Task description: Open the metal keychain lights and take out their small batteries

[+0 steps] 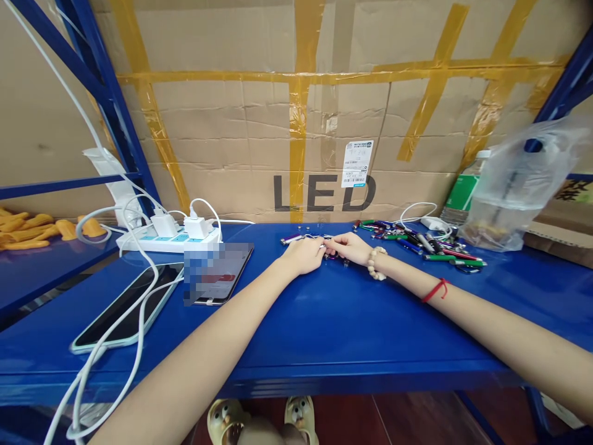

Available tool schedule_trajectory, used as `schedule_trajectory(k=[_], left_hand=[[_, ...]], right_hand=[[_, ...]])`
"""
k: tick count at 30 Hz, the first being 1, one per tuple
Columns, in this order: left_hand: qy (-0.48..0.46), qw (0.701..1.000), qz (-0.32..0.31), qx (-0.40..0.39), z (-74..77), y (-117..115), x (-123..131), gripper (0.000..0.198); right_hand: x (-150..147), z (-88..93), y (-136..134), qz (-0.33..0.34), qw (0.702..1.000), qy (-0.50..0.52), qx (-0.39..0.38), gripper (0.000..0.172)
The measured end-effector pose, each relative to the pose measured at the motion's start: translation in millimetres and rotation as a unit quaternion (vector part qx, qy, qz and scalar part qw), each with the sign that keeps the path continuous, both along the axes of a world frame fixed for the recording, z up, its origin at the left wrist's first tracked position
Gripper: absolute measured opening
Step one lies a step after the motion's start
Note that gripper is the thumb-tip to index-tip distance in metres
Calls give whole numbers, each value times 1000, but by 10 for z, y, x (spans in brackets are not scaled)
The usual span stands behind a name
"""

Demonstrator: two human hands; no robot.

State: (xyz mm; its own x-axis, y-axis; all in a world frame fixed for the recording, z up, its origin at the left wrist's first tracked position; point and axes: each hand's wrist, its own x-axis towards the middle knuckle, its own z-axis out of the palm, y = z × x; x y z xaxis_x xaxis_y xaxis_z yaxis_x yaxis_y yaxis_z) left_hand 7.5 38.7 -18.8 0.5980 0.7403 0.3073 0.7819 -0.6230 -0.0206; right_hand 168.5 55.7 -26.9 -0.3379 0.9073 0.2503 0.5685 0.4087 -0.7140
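My left hand (304, 255) and my right hand (348, 247) meet above the middle of the blue shelf, fingertips almost touching. Both are closed on something small between them, too small and hidden to name. A purple and silver pen-like piece (293, 238) lies just behind my left hand. Small dark and shiny parts (345, 262) lie under and beside the fingers of my right hand. To the right of that hand spreads a loose pile of coloured pens (424, 242), in green, red, blue and black.
Two phones (127, 309) (227, 275) and white cables lie at the left by a power strip (169, 238). A green-labelled bottle (464, 190) and a clear plastic bag (514, 191) stand at the right. Behind is a large cardboard box (241, 136).
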Motion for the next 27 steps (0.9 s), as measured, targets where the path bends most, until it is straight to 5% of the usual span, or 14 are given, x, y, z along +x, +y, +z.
schedule_trajectory(k=[27], left_hand=[[-54, 998, 7, -39, 1, 16, -23, 32]], right_hand=[[12, -16, 49, 3, 996, 77, -41, 45]])
